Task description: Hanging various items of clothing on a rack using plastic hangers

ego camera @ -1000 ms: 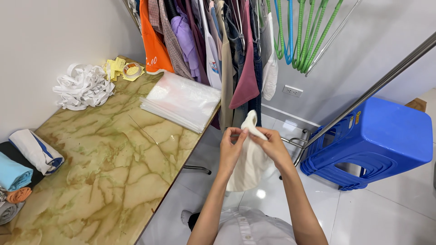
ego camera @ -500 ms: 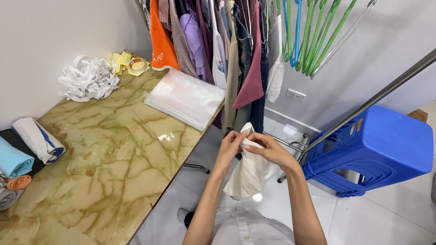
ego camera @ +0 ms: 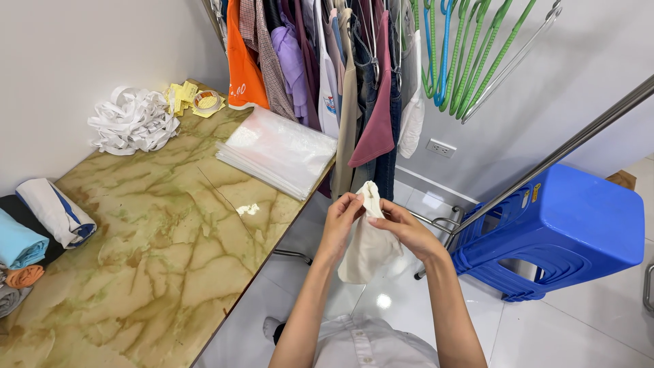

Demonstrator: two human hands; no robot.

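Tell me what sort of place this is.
Probably a small clothing packing or sorting room: garments hang on a rack, a stack of clear plastic bags lies on the marbled table, and rolled clothes sit at its left edge.

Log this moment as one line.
left hand: grips cream cloth | right hand: grips cloth | cloth hangs beside table | clothes rack behind

The cloth (ego camera: 369, 245) is cream. The surface (ego camera: 157, 252) is yellow-green marble veined in brown. The stool stack (ego camera: 565, 232) is bright blue; hangers (ego camera: 470, 54) are green; one hanging shirt (ego camera: 243, 61) is orange, another (ego camera: 293, 61) lilac.
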